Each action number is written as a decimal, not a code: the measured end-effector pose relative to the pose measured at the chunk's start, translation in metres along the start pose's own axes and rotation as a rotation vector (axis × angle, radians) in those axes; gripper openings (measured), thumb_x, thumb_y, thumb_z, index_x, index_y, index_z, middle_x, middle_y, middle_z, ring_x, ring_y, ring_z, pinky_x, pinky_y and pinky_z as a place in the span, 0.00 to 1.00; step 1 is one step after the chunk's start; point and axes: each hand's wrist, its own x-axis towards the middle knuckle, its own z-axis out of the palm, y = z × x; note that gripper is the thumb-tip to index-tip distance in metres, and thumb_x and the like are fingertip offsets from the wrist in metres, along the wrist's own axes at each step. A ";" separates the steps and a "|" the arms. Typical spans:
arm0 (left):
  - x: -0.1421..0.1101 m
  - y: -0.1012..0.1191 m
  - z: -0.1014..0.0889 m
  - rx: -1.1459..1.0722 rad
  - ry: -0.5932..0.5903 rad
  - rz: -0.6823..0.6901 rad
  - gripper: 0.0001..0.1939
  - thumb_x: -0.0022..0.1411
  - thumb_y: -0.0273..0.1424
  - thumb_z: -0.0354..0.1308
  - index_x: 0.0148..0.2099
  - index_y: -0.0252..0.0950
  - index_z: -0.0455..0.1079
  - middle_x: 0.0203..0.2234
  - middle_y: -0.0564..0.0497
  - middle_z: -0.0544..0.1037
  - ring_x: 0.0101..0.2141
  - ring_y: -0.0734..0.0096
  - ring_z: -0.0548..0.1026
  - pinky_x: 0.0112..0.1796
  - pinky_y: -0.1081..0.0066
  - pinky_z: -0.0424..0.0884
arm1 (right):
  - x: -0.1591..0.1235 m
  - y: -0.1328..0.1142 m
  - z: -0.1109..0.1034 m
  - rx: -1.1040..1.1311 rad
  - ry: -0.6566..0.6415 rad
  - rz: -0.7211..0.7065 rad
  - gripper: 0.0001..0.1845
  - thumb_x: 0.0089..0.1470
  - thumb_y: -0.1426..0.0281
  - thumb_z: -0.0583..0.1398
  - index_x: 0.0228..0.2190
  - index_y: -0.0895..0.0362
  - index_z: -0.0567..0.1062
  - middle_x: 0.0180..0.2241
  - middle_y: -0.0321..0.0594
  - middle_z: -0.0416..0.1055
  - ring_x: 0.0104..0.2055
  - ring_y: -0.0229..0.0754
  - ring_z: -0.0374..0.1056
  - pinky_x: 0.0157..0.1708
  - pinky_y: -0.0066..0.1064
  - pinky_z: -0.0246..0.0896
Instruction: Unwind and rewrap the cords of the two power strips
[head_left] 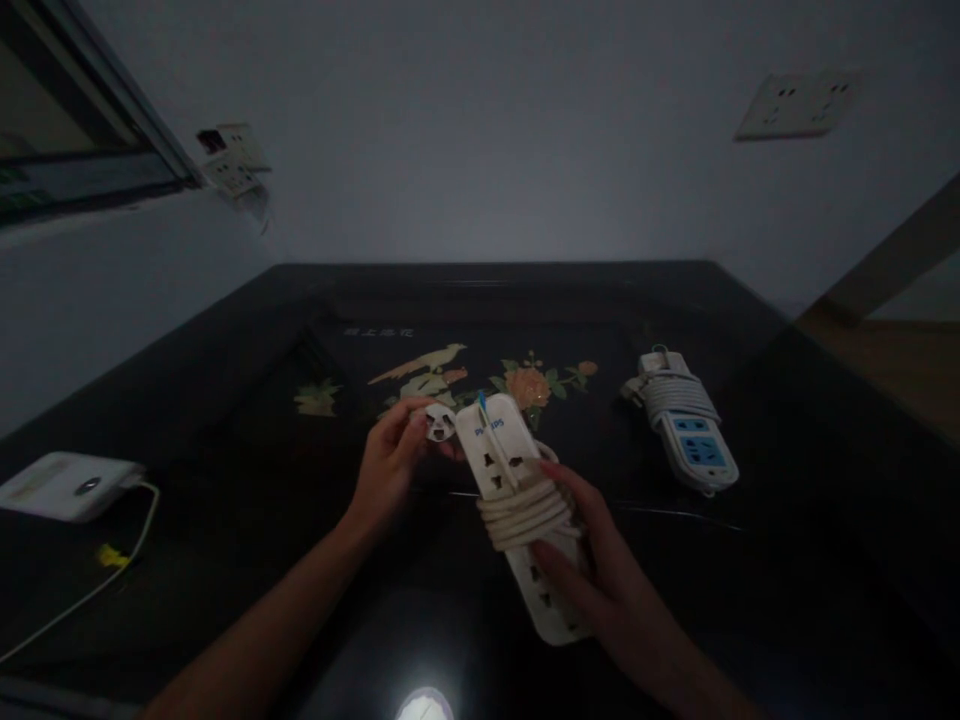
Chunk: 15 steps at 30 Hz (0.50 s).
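Note:
A white power strip with its cord wound round its middle lies slanted over the dark table. My right hand wraps round its near half and the cord coil, fingers closed on it. My left hand pinches the strip's white plug just left of the strip's far end.
A second power strip, white with blue sockets and its cord wound round it, lies to the right. A white box with a cable sits at the table's left edge. Wall sockets are on the wall beyond; painted flowers decorate the tabletop.

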 end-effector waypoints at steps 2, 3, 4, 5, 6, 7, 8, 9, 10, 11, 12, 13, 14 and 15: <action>0.000 -0.008 0.001 -0.096 -0.109 -0.105 0.16 0.60 0.43 0.57 0.41 0.35 0.69 0.27 0.52 0.76 0.26 0.70 0.75 0.29 0.71 0.73 | 0.002 -0.002 -0.008 0.094 0.045 0.040 0.29 0.58 0.67 0.56 0.58 0.39 0.54 0.58 0.36 0.59 0.57 0.44 0.60 0.55 0.40 0.59; 0.000 -0.012 0.002 -0.150 -0.174 -0.182 0.18 0.60 0.46 0.55 0.41 0.35 0.69 0.29 0.50 0.77 0.27 0.68 0.76 0.30 0.69 0.74 | 0.004 -0.002 -0.013 0.142 0.064 0.076 0.31 0.57 0.66 0.56 0.59 0.40 0.52 0.58 0.38 0.60 0.56 0.45 0.61 0.53 0.40 0.61; -0.001 -0.016 0.004 -0.207 -0.245 -0.276 0.21 0.60 0.48 0.53 0.41 0.35 0.69 0.29 0.48 0.78 0.28 0.65 0.77 0.30 0.67 0.74 | 0.005 -0.003 -0.017 0.183 0.074 0.115 0.35 0.56 0.65 0.58 0.60 0.41 0.49 0.57 0.40 0.61 0.55 0.46 0.64 0.51 0.41 0.63; -0.002 -0.020 0.005 -0.256 -0.313 -0.378 0.22 0.60 0.50 0.52 0.40 0.35 0.69 0.30 0.46 0.78 0.29 0.64 0.77 0.30 0.65 0.74 | 0.006 -0.003 -0.022 0.213 0.071 0.151 0.38 0.55 0.64 0.59 0.62 0.41 0.46 0.56 0.42 0.62 0.53 0.47 0.66 0.49 0.41 0.65; -0.003 -0.023 0.006 -0.289 -0.368 -0.480 0.23 0.60 0.50 0.52 0.41 0.34 0.69 0.30 0.45 0.78 0.31 0.62 0.77 0.31 0.64 0.75 | 0.007 -0.004 -0.026 0.235 0.054 0.180 0.41 0.54 0.64 0.60 0.62 0.42 0.44 0.55 0.43 0.64 0.51 0.47 0.67 0.47 0.41 0.66; -0.005 -0.026 0.006 -0.309 -0.403 -0.568 0.22 0.60 0.49 0.53 0.41 0.34 0.69 0.31 0.44 0.79 0.32 0.61 0.78 0.32 0.63 0.74 | 0.007 -0.004 -0.030 0.252 0.023 0.199 0.44 0.53 0.64 0.61 0.63 0.42 0.43 0.54 0.43 0.65 0.50 0.47 0.68 0.46 0.41 0.67; -0.006 -0.028 0.006 -0.320 -0.413 -0.629 0.19 0.59 0.46 0.56 0.41 0.34 0.69 0.32 0.44 0.79 0.33 0.61 0.78 0.33 0.64 0.74 | 0.007 -0.004 -0.033 0.270 -0.020 0.208 0.45 0.52 0.64 0.63 0.63 0.42 0.43 0.54 0.43 0.65 0.50 0.47 0.68 0.47 0.41 0.66; -0.006 -0.029 0.005 -0.327 -0.402 -0.664 0.17 0.57 0.43 0.60 0.41 0.34 0.70 0.33 0.44 0.79 0.34 0.62 0.77 0.34 0.65 0.74 | 0.007 -0.004 -0.035 0.296 -0.078 0.213 0.47 0.50 0.65 0.64 0.63 0.42 0.45 0.54 0.43 0.64 0.51 0.47 0.67 0.48 0.41 0.65; -0.007 -0.031 0.004 -0.334 -0.385 -0.676 0.16 0.55 0.39 0.63 0.41 0.34 0.70 0.33 0.45 0.79 0.34 0.63 0.77 0.35 0.66 0.73 | 0.006 -0.004 -0.037 0.329 -0.148 0.220 0.48 0.48 0.66 0.66 0.62 0.42 0.46 0.55 0.43 0.63 0.52 0.47 0.66 0.48 0.41 0.65; -0.006 -0.032 0.003 -0.344 -0.372 -0.674 0.15 0.53 0.37 0.65 0.41 0.35 0.70 0.33 0.47 0.79 0.34 0.65 0.77 0.35 0.69 0.72 | 0.006 -0.004 -0.038 0.365 -0.224 0.231 0.49 0.46 0.68 0.67 0.62 0.42 0.48 0.56 0.42 0.62 0.52 0.47 0.66 0.48 0.40 0.65; -0.006 -0.032 0.001 -0.353 -0.374 -0.666 0.15 0.52 0.35 0.66 0.41 0.35 0.70 0.32 0.48 0.79 0.32 0.67 0.77 0.34 0.71 0.72 | 0.005 -0.004 -0.038 0.394 -0.298 0.247 0.51 0.43 0.69 0.69 0.62 0.42 0.49 0.56 0.42 0.62 0.53 0.47 0.66 0.47 0.40 0.65; -0.004 -0.033 0.000 -0.358 -0.393 -0.660 0.16 0.51 0.35 0.66 0.42 0.36 0.70 0.30 0.49 0.78 0.30 0.69 0.76 0.32 0.72 0.71 | 0.005 -0.004 -0.039 0.409 -0.364 0.266 0.53 0.41 0.71 0.70 0.62 0.42 0.49 0.56 0.42 0.61 0.52 0.47 0.66 0.47 0.39 0.66; -0.003 -0.032 -0.001 -0.358 -0.427 -0.660 0.18 0.52 0.37 0.65 0.44 0.37 0.69 0.29 0.49 0.78 0.28 0.69 0.76 0.29 0.73 0.70 | 0.004 -0.005 -0.039 0.407 -0.419 0.290 0.54 0.39 0.72 0.70 0.62 0.42 0.49 0.55 0.42 0.62 0.52 0.47 0.66 0.47 0.38 0.66; -0.001 -0.031 -0.002 -0.351 -0.468 -0.661 0.19 0.53 0.39 0.64 0.46 0.37 0.69 0.27 0.50 0.77 0.27 0.70 0.75 0.28 0.74 0.69 | 0.004 -0.006 -0.039 0.389 -0.458 0.315 0.55 0.38 0.73 0.71 0.62 0.42 0.49 0.55 0.42 0.62 0.52 0.46 0.66 0.47 0.38 0.66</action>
